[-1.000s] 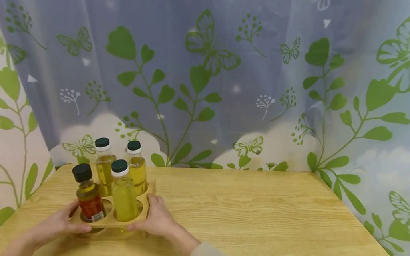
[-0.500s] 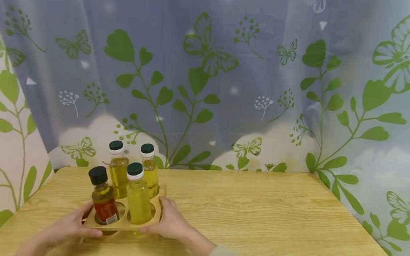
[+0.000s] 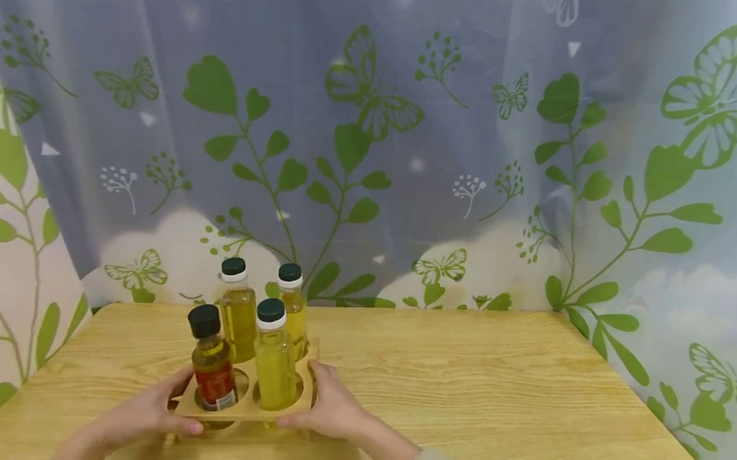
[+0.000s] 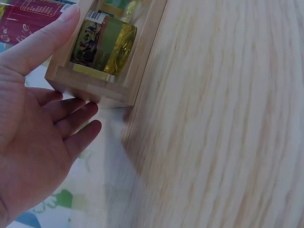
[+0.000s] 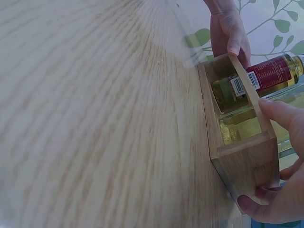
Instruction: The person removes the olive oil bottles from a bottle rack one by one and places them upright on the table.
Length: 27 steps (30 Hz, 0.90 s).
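A wooden bottle rack (image 3: 242, 415) with round holes sits on the table, held between both hands. My left hand (image 3: 146, 413) grips its left end, thumb on the front top edge; in the left wrist view the fingers of the left hand (image 4: 33, 128) lie against the end board. My right hand (image 3: 334, 406) grips the right end, thumb on the front edge. A black-capped bottle with a red label (image 3: 215, 384) stands front left, a green-capped bottle of yellow oil (image 3: 276, 371) front right. Two more green-capped oil bottles, left (image 3: 238, 321) and right (image 3: 296, 320), stand behind.
The light wood table (image 3: 492, 398) stretches to the right of the rack. A curtain (image 3: 385, 188) printed with leaves and butterflies hangs along the table's back edge, with similar printed cloth at both sides.
The rack with its bottles has moved steadily to the right along the table, both hands keeping hold of its ends. The head view has shifted slightly.
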### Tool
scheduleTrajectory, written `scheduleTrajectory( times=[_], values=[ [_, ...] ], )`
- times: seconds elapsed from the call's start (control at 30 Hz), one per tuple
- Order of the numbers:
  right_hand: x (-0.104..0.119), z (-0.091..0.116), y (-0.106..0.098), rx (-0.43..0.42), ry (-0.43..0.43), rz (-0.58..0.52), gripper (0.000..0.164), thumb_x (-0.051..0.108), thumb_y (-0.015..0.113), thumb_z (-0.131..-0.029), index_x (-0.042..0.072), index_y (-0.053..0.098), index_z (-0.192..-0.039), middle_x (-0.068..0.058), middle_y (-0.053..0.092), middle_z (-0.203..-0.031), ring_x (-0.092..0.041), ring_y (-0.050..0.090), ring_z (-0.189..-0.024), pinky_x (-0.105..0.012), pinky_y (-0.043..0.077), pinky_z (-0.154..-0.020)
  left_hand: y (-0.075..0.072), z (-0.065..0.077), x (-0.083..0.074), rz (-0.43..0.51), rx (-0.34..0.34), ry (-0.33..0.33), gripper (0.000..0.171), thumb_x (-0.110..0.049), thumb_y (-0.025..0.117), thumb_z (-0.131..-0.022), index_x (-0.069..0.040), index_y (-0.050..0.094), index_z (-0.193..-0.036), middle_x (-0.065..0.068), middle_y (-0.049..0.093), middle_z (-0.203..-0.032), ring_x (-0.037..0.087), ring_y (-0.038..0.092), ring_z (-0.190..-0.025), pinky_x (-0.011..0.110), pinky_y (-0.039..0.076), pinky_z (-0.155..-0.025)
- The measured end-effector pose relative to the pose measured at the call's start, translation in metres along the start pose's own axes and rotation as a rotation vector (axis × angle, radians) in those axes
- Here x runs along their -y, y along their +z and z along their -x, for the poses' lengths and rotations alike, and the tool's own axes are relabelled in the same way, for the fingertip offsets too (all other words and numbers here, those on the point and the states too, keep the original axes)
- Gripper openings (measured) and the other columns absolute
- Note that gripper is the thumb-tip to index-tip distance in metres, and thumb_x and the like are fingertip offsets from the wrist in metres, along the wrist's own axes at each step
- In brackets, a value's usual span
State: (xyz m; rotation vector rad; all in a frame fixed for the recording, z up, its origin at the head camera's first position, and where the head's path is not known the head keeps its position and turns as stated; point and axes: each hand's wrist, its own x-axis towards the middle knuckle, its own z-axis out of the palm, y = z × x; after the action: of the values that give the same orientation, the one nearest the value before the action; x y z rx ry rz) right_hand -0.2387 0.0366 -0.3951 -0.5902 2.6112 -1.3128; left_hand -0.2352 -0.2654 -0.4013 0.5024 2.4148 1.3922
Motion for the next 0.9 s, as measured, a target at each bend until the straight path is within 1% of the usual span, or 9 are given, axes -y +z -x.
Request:
scheduleTrajectory(
  times=[0.27, 0.4, 0.53, 0.67, 0.77, 0.87, 0.9],
  values=[
    [-0.009, 0.011, -0.012, 0.002, -0.008, 0.013, 0.1, 0.036, 0.081, -0.07, -0.005, 0.026, -0.142, -0.027, 0.029, -0.142, -0.04, 0.032, -0.129, -0.054, 0.03, -0.103, 0.01, -0.006, -0.009, 0.021, 0.045, 0.022, 0.097, -0.022, 0.07, -0.084, 0.014, 0.001, -0.142, 0.041, 0.017, -0.141, 0.053, 0.026, -0.126, 0.062, 0.029, -0.098],
    [-0.014, 0.016, -0.017, -0.002, -0.015, 0.015, 0.1, 0.038, 0.081, -0.07, -0.005, 0.027, -0.142, -0.027, 0.028, -0.143, -0.04, 0.031, -0.13, -0.054, 0.028, -0.104, 0.014, -0.009, -0.013, 0.039, 0.066, 0.02, 0.098, -0.023, 0.069, -0.085, 0.015, -0.001, -0.141, 0.041, 0.012, -0.142, 0.054, 0.021, -0.128, 0.061, 0.025, -0.101],
    [-0.017, 0.018, -0.023, 0.002, -0.004, 0.002, 0.1, 0.039, 0.08, -0.07, -0.005, 0.027, -0.143, -0.026, 0.028, -0.143, -0.04, 0.031, -0.13, -0.054, 0.029, -0.104, 0.018, -0.009, -0.016, 0.028, 0.068, 0.04, 0.098, -0.021, 0.07, -0.084, 0.017, -0.001, -0.14, 0.041, 0.008, -0.142, 0.054, 0.019, -0.128, 0.06, 0.022, -0.102],
    [-0.018, 0.022, -0.028, 0.005, 0.003, 0.003, 0.1, 0.039, 0.08, -0.07, -0.005, 0.027, -0.143, -0.027, 0.028, -0.143, -0.041, 0.031, -0.13, -0.055, 0.029, -0.104, 0.022, -0.009, -0.018, 0.022, 0.081, 0.062, 0.098, -0.02, 0.07, -0.084, 0.017, -0.001, -0.14, 0.041, 0.005, -0.142, 0.055, 0.018, -0.128, 0.06, 0.022, -0.103],
    [-0.017, 0.026, -0.03, 0.005, -0.007, 0.005, 0.099, 0.038, 0.08, -0.071, -0.007, 0.027, -0.142, -0.029, 0.027, -0.142, -0.042, 0.03, -0.129, -0.056, 0.028, -0.103, 0.023, -0.008, -0.018, 0.018, 0.094, 0.075, 0.098, -0.02, 0.069, -0.084, 0.017, -0.002, -0.14, 0.041, 0.003, -0.143, 0.055, 0.018, -0.128, 0.058, 0.025, -0.102],
    [-0.017, 0.03, -0.031, 0.002, -0.015, -0.005, 0.098, 0.035, 0.081, -0.071, -0.008, 0.027, -0.141, -0.03, 0.027, -0.142, -0.043, 0.03, -0.129, -0.057, 0.027, -0.103, 0.023, -0.007, -0.017, 0.0, 0.106, 0.086, 0.096, -0.02, 0.068, -0.086, 0.016, -0.001, -0.141, 0.04, 0.003, -0.143, 0.055, 0.02, -0.127, 0.05, 0.033, -0.102],
    [-0.017, 0.031, -0.032, 0.004, -0.018, -0.011, 0.098, 0.035, 0.081, -0.071, -0.008, 0.027, -0.141, -0.03, 0.028, -0.142, -0.043, 0.031, -0.128, -0.057, 0.028, -0.103, 0.024, -0.007, -0.016, -0.007, 0.107, 0.093, 0.095, -0.02, 0.068, -0.086, 0.016, -0.001, -0.141, 0.04, 0.003, -0.143, 0.055, 0.02, -0.127, 0.049, 0.034, -0.102]
  ],
)
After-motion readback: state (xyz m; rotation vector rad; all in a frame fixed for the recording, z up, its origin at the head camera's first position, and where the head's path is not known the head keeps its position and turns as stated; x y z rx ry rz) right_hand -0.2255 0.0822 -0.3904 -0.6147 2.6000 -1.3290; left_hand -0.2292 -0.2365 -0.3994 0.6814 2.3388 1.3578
